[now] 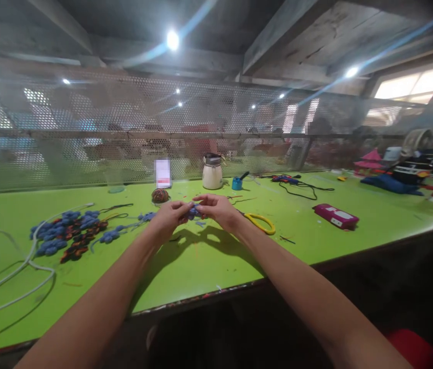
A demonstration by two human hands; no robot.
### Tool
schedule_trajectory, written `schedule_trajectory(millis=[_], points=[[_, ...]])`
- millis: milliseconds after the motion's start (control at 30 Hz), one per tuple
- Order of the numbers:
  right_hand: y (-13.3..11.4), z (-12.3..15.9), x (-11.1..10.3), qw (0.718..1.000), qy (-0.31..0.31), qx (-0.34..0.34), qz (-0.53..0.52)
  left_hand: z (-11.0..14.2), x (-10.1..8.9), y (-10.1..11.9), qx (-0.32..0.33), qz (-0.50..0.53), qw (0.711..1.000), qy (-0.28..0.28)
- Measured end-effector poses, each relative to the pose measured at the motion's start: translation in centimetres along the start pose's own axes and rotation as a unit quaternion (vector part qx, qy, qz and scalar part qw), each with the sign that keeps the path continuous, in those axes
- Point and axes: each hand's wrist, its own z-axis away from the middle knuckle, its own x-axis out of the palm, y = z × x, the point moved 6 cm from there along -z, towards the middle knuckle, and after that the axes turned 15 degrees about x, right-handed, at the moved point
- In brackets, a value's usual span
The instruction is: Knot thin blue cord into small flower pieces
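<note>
My left hand (170,216) and my right hand (218,211) meet over the green table (201,271). Both are closed, with fingertips pinching a small blue yarn piece (193,211) between them; the fingers hide part of it. A short blue scrap (200,223) lies just under it. Left of my left hand is a pile of blue knotted yarn pieces (53,230), mixed with dark orange-and-black ones (81,241). A smaller blue piece (110,236) lies beside the pile, trailing strands. Scissors with yellow handles (264,224) rest close to my right forearm.
Behind my hands stand a multicoloured yarn ball (160,196), a phone (163,173), a white jug (212,174) and a blue pot (237,183). A maroon box (335,216) lies to the right. White cable (34,251) crosses the left side. A perforated screen (135,113) borders the back.
</note>
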Motion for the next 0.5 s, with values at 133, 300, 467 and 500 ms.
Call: schedule_trajectory(millis=[133, 300, 467, 500], points=[[0.6, 0.4, -0.2, 0.996, 0.002, 0.045, -0.074, 0.1, 0.0, 0.3, 0.003, 0.015, 1.0, 0.017], [1.4, 0.4, 0.0, 0.997, 0.005, 0.066, -0.034, 0.4, 0.4, 0.8, -0.003, 0.029, 1.0, 0.01], [1.5, 0.1, -0.3, 0.999, 0.015, 0.049, -0.011, 0.7, 1.0, 0.8, -0.015, 0.021, 0.998, -0.05], [1.5, 0.1, -0.3, 0.999, 0.016, 0.044, 0.003, 0.8, 1.1, 0.8, -0.008, 0.013, 0.998, -0.062]])
